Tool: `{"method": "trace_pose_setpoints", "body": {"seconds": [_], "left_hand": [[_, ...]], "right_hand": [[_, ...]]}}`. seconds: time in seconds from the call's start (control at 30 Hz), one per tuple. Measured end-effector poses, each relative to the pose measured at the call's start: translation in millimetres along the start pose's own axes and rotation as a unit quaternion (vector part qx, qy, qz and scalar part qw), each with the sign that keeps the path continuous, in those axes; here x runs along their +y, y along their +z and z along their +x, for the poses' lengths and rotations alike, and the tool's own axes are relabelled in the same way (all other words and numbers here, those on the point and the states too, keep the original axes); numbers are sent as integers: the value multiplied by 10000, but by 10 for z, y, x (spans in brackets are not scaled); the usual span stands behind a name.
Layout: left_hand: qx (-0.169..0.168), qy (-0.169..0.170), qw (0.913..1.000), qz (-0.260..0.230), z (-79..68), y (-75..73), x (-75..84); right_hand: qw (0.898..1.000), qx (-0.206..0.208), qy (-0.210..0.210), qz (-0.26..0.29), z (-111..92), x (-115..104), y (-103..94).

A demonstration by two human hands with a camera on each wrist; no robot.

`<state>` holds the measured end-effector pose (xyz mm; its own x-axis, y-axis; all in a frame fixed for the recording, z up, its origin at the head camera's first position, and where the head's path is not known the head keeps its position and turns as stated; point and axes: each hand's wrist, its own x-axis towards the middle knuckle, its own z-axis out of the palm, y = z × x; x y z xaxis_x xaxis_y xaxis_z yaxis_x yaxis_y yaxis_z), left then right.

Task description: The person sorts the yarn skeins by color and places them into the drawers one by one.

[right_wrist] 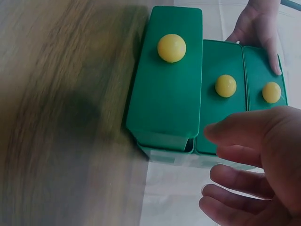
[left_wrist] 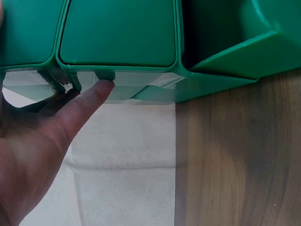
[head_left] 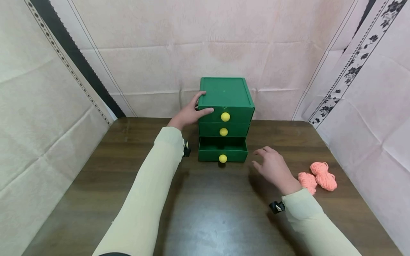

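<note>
A small green drawer cabinet (head_left: 225, 92) with round yellow knobs stands at the back of the table. Its bottom drawer (head_left: 207, 155) is pulled out, and no contents show inside; the two drawers above are closed. My left hand (head_left: 189, 113) grips the cabinet's upper left edge, thumb across the front of the top drawer. In the left wrist view, a finger lies against the cabinet's taped side (left_wrist: 141, 84). Right of the open drawer, my right hand (head_left: 276, 171) hovers above the table, fingers loosely bent and holding nothing.
Two bundles of coral-pink yarn, the farther skein (head_left: 324, 176) and the nearer skein (head_left: 307, 182), lie on the wooden table (head_left: 205, 213) beyond my right wrist. Pale cloth (head_left: 144, 71) hangs behind the table and along both sides.
</note>
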<state>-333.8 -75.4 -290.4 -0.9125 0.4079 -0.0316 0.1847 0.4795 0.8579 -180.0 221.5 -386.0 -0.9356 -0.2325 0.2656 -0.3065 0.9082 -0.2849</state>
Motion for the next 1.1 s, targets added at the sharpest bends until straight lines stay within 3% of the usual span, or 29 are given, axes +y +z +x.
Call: {"method": "trace_pose_setpoints", "body": {"seconds": [1.1], "left_hand": [[-22,44,10000,2,-24,-6,-1]], "right_hand": [[9979,-290,527,-221,-157,298,-186]]}}
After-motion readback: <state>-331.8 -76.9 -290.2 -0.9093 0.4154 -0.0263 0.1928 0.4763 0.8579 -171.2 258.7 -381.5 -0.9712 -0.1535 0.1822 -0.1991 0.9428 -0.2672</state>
